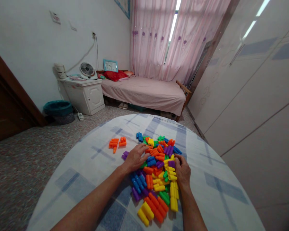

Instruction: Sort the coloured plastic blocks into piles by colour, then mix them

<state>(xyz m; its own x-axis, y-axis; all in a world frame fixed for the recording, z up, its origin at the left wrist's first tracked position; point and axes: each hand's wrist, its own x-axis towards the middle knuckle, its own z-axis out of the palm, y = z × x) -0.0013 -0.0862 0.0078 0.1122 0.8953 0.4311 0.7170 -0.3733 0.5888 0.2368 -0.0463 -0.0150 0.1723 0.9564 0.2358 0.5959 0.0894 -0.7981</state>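
Observation:
A heap of plastic building blocks (156,162), shaped like joined tubes in orange, yellow, blue, green and purple, lies on the round table. My left hand (136,157) rests on the heap's left side, palm down, its fingers spread over orange and blue blocks. At the right edge, my right hand (183,168) touches the heap with bent, slightly parted fingers, beside a purple block (171,164) and yellow blocks (171,173). Neither hand visibly grips a block. Apart from the heap, two orange pieces (114,144) (122,141) lie to the left.
A checked cloth (86,173) covers the table. Beyond it stand a bed (144,89), a white cabinet (84,96) with a fan (88,70), and a bin (59,110). A tall wardrobe (243,89) lines the right side.

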